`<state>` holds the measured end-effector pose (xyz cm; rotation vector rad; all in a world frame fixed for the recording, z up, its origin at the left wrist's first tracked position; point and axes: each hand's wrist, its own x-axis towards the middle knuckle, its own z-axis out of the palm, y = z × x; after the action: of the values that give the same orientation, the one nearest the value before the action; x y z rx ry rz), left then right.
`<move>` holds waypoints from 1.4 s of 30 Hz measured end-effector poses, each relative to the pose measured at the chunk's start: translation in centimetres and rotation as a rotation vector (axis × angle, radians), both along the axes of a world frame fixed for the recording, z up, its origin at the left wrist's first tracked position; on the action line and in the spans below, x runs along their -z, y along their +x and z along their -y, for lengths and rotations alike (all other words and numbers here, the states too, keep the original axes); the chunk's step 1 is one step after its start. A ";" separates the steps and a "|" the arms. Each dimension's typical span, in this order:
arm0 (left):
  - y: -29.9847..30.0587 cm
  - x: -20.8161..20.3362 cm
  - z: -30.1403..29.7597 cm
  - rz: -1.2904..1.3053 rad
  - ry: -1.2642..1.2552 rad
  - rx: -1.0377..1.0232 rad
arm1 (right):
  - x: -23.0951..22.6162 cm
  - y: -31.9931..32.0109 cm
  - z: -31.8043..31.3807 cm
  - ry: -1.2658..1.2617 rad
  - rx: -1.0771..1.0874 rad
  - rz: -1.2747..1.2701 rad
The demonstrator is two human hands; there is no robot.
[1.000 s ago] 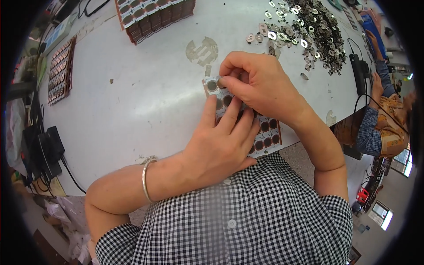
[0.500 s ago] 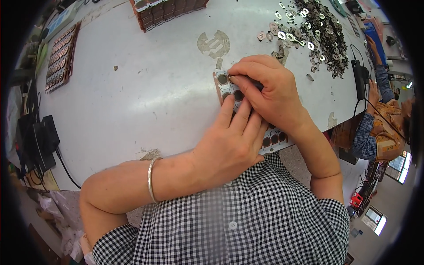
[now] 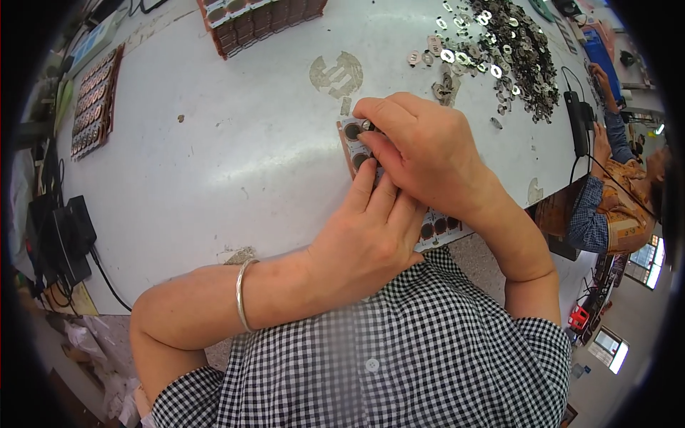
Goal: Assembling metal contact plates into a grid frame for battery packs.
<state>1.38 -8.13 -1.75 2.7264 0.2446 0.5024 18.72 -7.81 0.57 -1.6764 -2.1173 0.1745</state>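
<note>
A panel of small circuit boards [image 3: 354, 147], white with dark round discs, lies on the table beneath both hands. My left hand [image 3: 371, 232] rests on it with fingers stretched out and spread, the fingertips beside the discs. Over the panel's far end, my right hand [image 3: 435, 153] is closed in a pinch. A small shiny metal piece [image 3: 367, 125] shows at its thumb and forefinger, close to the top disc. The middle of the panel is hidden by my hands; its near end shows by my shirt.
A big pile of small metal plates [image 3: 521, 60] spreads at the far right. Stacked brown panels [image 3: 267, 25] stand at the back, and more panels [image 3: 96, 103] lie at the far left. Black adapters [image 3: 71, 228] with cables sit at the left edge. A co-worker [image 3: 614, 207] is at the right.
My right thumb and forefinger have shifted slightly at the panel's far end, and a shiny metal piece now shows between them. My left hand stays on the panel. The view has shifted slightly.
</note>
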 end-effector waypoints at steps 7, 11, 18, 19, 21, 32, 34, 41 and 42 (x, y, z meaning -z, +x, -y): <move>-0.2 0.0 0.0 -0.026 0.013 0.002 | 0.9 0.4 -0.2 0.016 -0.025 -0.060; 0.2 -0.2 0.1 -0.022 0.002 0.005 | 0.9 0.8 0.1 0.058 -0.062 -0.040; 0.3 -0.5 -0.1 0.007 -0.024 0.018 | 0.8 0.5 0.2 0.045 -0.041 -0.026; 0.2 -0.6 0.0 -0.017 -0.019 0.022 | 0.8 0.4 0.3 0.047 -0.034 -0.022; 0.4 -0.7 -0.4 -0.027 -0.001 0.036 | 0.6 0.7 0.0 0.070 -0.064 -0.023; 0.3 -1.8 -2.1 -0.096 -0.018 0.066 | -0.4 15.6 6.4 -0.103 0.501 -0.178; 0.3 -1.7 -2.2 -0.124 -0.001 0.060 | -0.6 15.0 6.7 -0.115 0.501 -0.222; 0.5 -1.7 -1.9 -0.141 -0.006 0.041 | -1.2 14.2 7.9 -0.161 0.541 -0.259; 0.4 -1.7 -1.9 -0.143 -0.011 0.040 | -1.0 13.8 8.0 -0.163 0.543 -0.261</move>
<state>1.79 -6.22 -0.05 2.7534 0.2281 0.2945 32.56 -15.78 1.62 -2.1241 -1.4344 0.3795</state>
